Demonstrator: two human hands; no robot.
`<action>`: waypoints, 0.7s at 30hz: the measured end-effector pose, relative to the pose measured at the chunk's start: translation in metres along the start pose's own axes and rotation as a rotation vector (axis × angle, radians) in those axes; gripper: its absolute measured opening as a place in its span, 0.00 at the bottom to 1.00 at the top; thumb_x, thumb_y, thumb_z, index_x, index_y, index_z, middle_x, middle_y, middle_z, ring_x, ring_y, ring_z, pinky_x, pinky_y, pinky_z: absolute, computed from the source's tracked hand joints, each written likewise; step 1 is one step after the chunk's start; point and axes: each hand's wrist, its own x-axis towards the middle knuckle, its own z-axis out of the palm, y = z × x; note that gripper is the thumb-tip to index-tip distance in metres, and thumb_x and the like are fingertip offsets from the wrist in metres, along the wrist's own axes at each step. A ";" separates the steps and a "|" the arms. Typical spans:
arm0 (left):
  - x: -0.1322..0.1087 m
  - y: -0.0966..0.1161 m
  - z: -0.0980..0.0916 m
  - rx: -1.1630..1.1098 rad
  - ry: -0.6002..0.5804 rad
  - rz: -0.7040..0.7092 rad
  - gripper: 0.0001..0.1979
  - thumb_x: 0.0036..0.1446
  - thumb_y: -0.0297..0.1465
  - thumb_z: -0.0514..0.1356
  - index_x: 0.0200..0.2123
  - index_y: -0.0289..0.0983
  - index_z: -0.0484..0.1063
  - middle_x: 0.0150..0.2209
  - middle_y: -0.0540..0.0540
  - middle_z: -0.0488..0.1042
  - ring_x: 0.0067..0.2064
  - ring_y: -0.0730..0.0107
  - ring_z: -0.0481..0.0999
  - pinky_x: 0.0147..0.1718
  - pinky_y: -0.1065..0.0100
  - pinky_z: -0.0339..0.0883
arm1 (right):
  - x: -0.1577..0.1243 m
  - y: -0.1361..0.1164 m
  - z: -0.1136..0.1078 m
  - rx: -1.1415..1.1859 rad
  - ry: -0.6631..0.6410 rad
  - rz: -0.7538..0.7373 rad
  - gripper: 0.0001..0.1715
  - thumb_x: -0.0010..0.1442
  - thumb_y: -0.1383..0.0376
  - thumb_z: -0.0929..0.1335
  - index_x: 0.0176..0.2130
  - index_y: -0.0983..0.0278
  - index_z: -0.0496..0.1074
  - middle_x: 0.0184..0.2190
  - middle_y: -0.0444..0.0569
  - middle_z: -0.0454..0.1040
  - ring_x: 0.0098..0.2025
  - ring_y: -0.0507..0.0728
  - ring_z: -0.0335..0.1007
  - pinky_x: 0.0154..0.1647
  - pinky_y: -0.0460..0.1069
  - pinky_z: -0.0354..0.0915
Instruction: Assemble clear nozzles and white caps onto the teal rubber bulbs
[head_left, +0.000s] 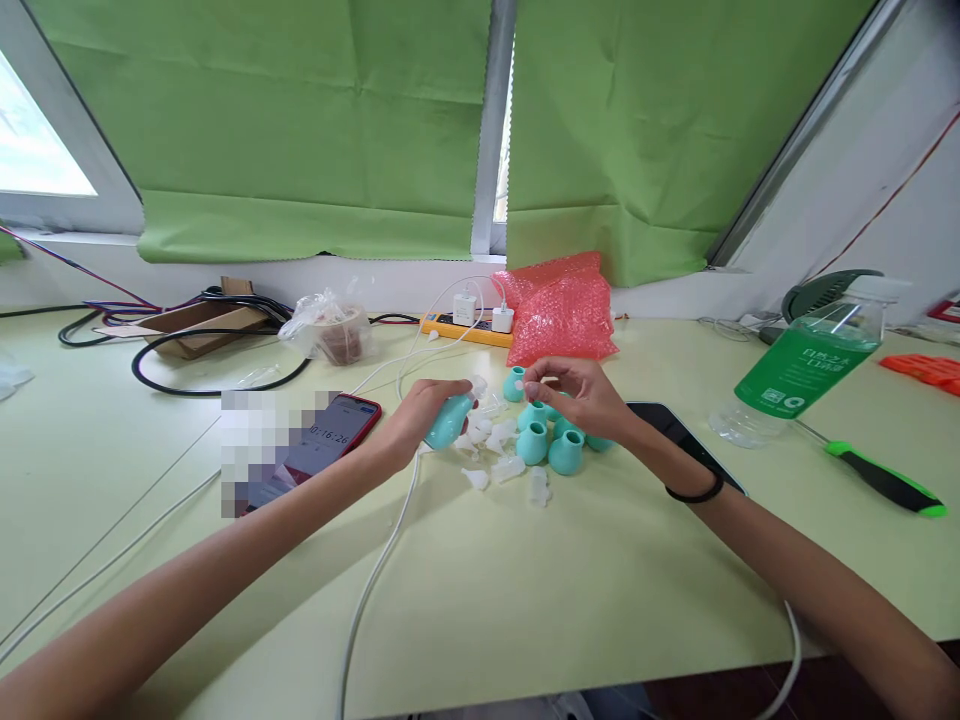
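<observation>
My left hand (420, 410) is closed round a teal rubber bulb (450, 420) with a clear tip at its top, held just above the table. My right hand (577, 392) pinches a small clear plastic piece (529, 384) between thumb and fingers, close to the bulb's tip. Under and beside my right hand stand several more teal bulbs (551, 442). Several loose clear plastic tips (499, 455) lie scattered on the pale green table (525, 580) between my hands.
A red-cased phone (330, 440) lies left of my hands, a dark phone (675, 430) under my right wrist. A white cable (375, 570) runs to a yellow power strip (457, 328). Pink bubble wrap (562, 310), a green-labelled bottle (802, 365), a green-handled screwdriver (885, 480) and a cardboard box (199, 325) lie around.
</observation>
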 end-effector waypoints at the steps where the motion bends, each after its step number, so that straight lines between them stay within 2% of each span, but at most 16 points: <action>1: 0.002 0.000 -0.002 0.003 0.020 0.014 0.16 0.44 0.41 0.56 0.24 0.32 0.68 0.18 0.48 0.66 0.20 0.73 0.65 0.19 0.72 0.55 | 0.001 0.003 -0.001 -0.074 0.004 -0.010 0.06 0.53 0.65 0.64 0.28 0.67 0.66 0.24 0.45 0.67 0.26 0.49 0.63 0.26 0.45 0.62; 4: 0.002 -0.001 -0.004 0.035 0.062 0.058 0.14 0.43 0.39 0.57 0.21 0.32 0.67 0.20 0.47 0.67 0.21 0.74 0.65 0.20 0.73 0.55 | 0.000 0.015 0.004 -0.348 -0.027 -0.091 0.04 0.51 0.69 0.64 0.27 0.67 0.68 0.25 0.46 0.69 0.28 0.50 0.62 0.29 0.47 0.61; 6: 0.000 -0.003 -0.002 0.063 0.076 0.037 0.13 0.41 0.38 0.58 0.19 0.31 0.66 0.21 0.47 0.67 0.21 0.74 0.64 0.19 0.73 0.53 | -0.001 0.023 0.010 -0.477 -0.061 -0.139 0.05 0.51 0.71 0.64 0.25 0.67 0.69 0.24 0.47 0.69 0.29 0.52 0.62 0.30 0.48 0.60; 10: -0.002 -0.006 0.001 0.039 0.075 -0.007 0.13 0.40 0.37 0.58 0.21 0.31 0.68 0.20 0.46 0.66 0.21 0.73 0.64 0.20 0.71 0.54 | -0.001 0.032 0.017 -0.553 -0.059 -0.158 0.05 0.50 0.71 0.64 0.24 0.67 0.69 0.22 0.47 0.70 0.29 0.53 0.62 0.31 0.49 0.60; 14: -0.002 -0.006 0.004 0.074 0.016 0.010 0.13 0.40 0.38 0.58 0.23 0.31 0.70 0.19 0.49 0.64 0.20 0.75 0.63 0.20 0.71 0.53 | -0.001 0.030 0.019 -0.476 0.042 -0.164 0.05 0.48 0.69 0.66 0.22 0.66 0.69 0.21 0.46 0.70 0.27 0.52 0.63 0.30 0.48 0.60; 17: -0.007 -0.004 0.010 0.234 -0.005 0.061 0.13 0.41 0.38 0.58 0.18 0.33 0.66 0.17 0.52 0.60 0.19 0.78 0.58 0.18 0.73 0.48 | -0.002 0.021 0.020 -0.252 0.189 -0.081 0.07 0.51 0.64 0.65 0.27 0.66 0.69 0.22 0.46 0.70 0.25 0.51 0.63 0.27 0.46 0.60; 19: -0.015 -0.001 0.017 0.360 -0.057 0.166 0.14 0.44 0.39 0.57 0.18 0.33 0.66 0.16 0.53 0.57 0.19 0.79 0.54 0.18 0.73 0.45 | -0.004 0.011 0.020 -0.073 0.166 0.009 0.11 0.54 0.59 0.63 0.31 0.66 0.67 0.22 0.45 0.69 0.25 0.50 0.64 0.25 0.44 0.60; 21: -0.023 0.001 0.022 0.465 -0.141 0.295 0.14 0.48 0.40 0.53 0.22 0.34 0.68 0.18 0.53 0.57 0.20 0.78 0.53 0.18 0.73 0.46 | -0.008 0.000 0.020 0.031 0.032 0.054 0.17 0.57 0.56 0.58 0.27 0.66 0.65 0.19 0.43 0.65 0.22 0.48 0.62 0.22 0.43 0.58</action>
